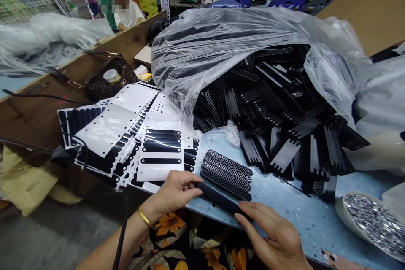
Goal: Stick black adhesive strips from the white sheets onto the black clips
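A long black strip with rounded ends (218, 199) lies slanted near the table's front edge, between my two hands. My left hand (182, 187) pinches its left end between thumb and fingers. At the other end, my right hand (268, 228) grips it with thumb and fingertips. Just beyond it, several black bars with a lattice pattern (226, 173) sit side by side in a row. To the left of these, a white sheet with black strip stickers (161, 147) rests on a pile of similar sheets (107, 122); some of its stickers are gone.
A clear plastic bag (234, 29) spills many black parts (278, 114) across the table (294, 211). A bowl of shiny small pieces (373, 219) stands at right. A brown handbag (110, 76) leans by the wooden board (34, 105). A black cable (122, 228) hangs at left. Another person (126, 12) sits behind.
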`<state>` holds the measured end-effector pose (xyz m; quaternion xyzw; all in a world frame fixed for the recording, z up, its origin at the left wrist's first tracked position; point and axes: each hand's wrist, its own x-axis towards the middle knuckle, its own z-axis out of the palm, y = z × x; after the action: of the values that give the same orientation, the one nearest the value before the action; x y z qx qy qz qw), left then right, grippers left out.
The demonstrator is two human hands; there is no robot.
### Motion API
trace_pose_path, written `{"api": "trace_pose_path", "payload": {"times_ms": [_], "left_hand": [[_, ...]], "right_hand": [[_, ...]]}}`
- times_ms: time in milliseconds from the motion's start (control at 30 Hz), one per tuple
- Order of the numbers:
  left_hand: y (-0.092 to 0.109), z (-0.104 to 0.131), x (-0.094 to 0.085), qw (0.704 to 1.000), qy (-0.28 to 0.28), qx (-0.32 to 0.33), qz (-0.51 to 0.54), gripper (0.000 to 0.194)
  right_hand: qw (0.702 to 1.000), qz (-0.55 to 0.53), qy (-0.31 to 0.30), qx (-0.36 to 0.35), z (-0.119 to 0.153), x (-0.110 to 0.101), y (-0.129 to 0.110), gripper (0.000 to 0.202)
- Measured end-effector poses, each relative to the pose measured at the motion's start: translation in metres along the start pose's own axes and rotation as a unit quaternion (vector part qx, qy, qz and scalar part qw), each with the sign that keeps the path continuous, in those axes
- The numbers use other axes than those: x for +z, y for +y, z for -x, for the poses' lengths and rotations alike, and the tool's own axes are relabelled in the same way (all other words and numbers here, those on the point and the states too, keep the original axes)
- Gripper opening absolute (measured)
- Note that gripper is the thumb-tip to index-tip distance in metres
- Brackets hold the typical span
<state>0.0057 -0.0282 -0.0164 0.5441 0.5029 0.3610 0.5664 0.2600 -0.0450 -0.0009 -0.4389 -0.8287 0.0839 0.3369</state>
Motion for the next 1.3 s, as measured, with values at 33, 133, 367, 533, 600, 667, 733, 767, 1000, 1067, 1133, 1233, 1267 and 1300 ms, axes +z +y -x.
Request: {"api": "trace_pose_path", "payload": {"times_ms": [33, 133, 367, 533, 600, 667, 733, 767, 1000, 1067, 1133, 1233, 1267, 1300], "left_hand": [[-0.0003, 0.0, 0.0, 1.0, 0.002, 0.0, -0.002, 0.028], [-0.002, -0.0002, 0.0001, 1.0, 0.007, 0.002, -0.006, 0.028], [-0.0032, -0.0009, 0.0002, 1.0, 0.008, 0.005, 0.005, 0.027], [-0.0023, -0.0006, 0.0003, 1.0, 0.007, 0.007, 0.006, 0.026], [-0.0025, -0.0005, 0.0005, 1.0, 0.009, 0.009, 0.004, 0.027], [-0.0029, -0.0006, 0.0007, 1.0, 0.012, 0.011, 0.003, 0.027], [-0.0034, -0.0008, 0.0009, 1.0, 0.012, 0.012, 0.002, 0.026], [-0.0036, -0.0009, 0.001, 1.0, 0.011, 0.011, 0.003, 0.027], [-0.0029, -0.0013, 0.0009, 1.0, 0.007, 0.011, 0.0, 0.028], [-0.0024, -0.0014, 0.0006, 1.0, 0.007, 0.011, -0.001, 0.028], [-0.0023, -0.0014, 0.0003, 1.0, 0.008, 0.009, -0.001, 0.028], [-0.0027, -0.0012, 0.0001, 1.0, 0.008, 0.007, 0.0, 0.029], [-0.003, -0.0012, 0.0002, 1.0, 0.01, 0.006, -0.001, 0.029], [-0.0033, -0.0012, 0.0003, 1.0, 0.011, 0.005, -0.003, 0.029]], "right_hand": [[1.0, -0.002, 0.0, -0.001, -0.0002, 0.0001, -0.0002, 0.017], [1.0, 0.002, 0.004, -0.005, -0.0002, 0.0004, -0.0001, 0.016], [0.999, 0.022, 0.014, -0.02, -0.0005, -0.0006, -0.0009, 0.018], [0.999, 0.008, 0.032, -0.014, 0.0003, -0.0006, -0.0012, 0.013], [0.999, 0.002, 0.036, -0.014, -0.0005, -0.0011, -0.0021, 0.013], [0.999, -0.003, 0.034, -0.013, -0.0016, -0.002, -0.0031, 0.013], [0.999, -0.006, 0.03, -0.013, -0.0026, -0.0031, -0.0037, 0.012], [1.0, -0.006, 0.028, -0.013, -0.0028, -0.0034, -0.0037, 0.012], [0.999, -0.002, 0.036, -0.022, -0.0033, -0.0013, -0.0032, 0.013], [0.999, -0.005, 0.036, -0.024, -0.0041, -0.0007, -0.0039, 0.012], [0.999, -0.008, 0.034, -0.025, -0.0048, -0.0005, -0.0047, 0.012], [0.999, -0.009, 0.035, -0.026, -0.005, 0.0002, -0.0056, 0.011], [0.999, -0.005, 0.034, -0.027, -0.0046, 0.0007, -0.0057, 0.012], [0.999, 0.001, 0.034, -0.027, -0.0041, 0.0013, -0.0056, 0.012]]}}
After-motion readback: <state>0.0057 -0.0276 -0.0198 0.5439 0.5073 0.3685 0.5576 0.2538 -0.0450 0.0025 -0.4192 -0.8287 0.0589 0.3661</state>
